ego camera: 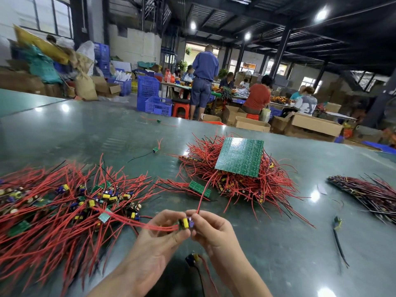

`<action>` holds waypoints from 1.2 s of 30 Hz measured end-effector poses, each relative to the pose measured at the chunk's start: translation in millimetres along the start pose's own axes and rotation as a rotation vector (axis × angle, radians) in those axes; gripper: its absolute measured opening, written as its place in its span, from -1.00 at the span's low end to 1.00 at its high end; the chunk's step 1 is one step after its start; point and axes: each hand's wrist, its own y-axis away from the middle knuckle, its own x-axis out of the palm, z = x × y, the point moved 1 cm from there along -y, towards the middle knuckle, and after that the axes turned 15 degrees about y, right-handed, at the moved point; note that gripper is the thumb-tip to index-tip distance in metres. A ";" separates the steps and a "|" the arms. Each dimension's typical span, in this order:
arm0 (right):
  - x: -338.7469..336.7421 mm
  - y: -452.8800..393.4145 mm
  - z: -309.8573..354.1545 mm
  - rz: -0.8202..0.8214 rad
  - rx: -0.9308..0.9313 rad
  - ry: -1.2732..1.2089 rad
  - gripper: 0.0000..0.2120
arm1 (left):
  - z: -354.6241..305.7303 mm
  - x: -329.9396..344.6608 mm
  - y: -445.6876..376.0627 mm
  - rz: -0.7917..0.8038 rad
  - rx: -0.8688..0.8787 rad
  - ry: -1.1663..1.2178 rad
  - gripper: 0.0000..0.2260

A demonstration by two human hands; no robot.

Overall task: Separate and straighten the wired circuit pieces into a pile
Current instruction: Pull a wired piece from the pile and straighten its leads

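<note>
Left hand (159, 234) and right hand (211, 229) are both pinching one circuit piece (186, 223); tangled wire heap (64, 202) is lying left of them on the worktop (300, 243).

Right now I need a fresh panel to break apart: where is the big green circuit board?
In the head view, the big green circuit board lies tilted on top of the red-wired heap, right of centre on the table, beyond both hands.

A large workshop hall, dark steel roof beams (267, 16), round ceiling lamps (321, 14) shining, windows (51, 16) at left, blue crates (147, 86), cardboard boxes (317, 125), glossy green counter (85, 129).
</note>
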 end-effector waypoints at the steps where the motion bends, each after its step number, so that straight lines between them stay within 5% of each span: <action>1: -0.5 0.0 1.0 -0.010 -0.003 -0.007 -0.85 | 2.0 -0.7 -1.7 0.012 0.017 -0.025 -0.73; 6: -17.9 2.3 15.4 -0.031 -0.048 0.128 -0.91 | -0.7 -7.9 -6.5 -0.046 -0.103 -0.019 -0.71; 11: -24.4 4.4 19.9 0.095 -0.062 0.485 -0.73 | 1.9 -5.2 -1.6 -0.093 -0.180 -0.410 -0.67; 16: -17.5 1.0 14.9 0.003 -0.046 0.517 -0.76 | 3.1 -10.0 0.8 -0.119 -0.143 -0.597 -0.92; 20: -12.6 1.3 7.6 -0.042 0.037 0.401 -0.86 | 9.2 -8.8 0.9 -0.108 -0.152 -0.609 -0.87; 26: 7.4 4.3 -3.0 -0.016 0.332 -0.311 -0.91 | 1.8 -6.5 -1.5 -0.067 -0.286 -0.428 -0.81; 33: 0.4 5.1 2.5 -0.069 0.324 -0.314 -0.83 | 1.2 -5.2 -0.9 -0.047 -0.299 -0.464 -0.81; 36: -2.8 2.1 -1.6 -0.120 0.280 -0.111 -0.92 | 1.3 -3.4 0.5 -0.052 -0.273 -0.517 -0.82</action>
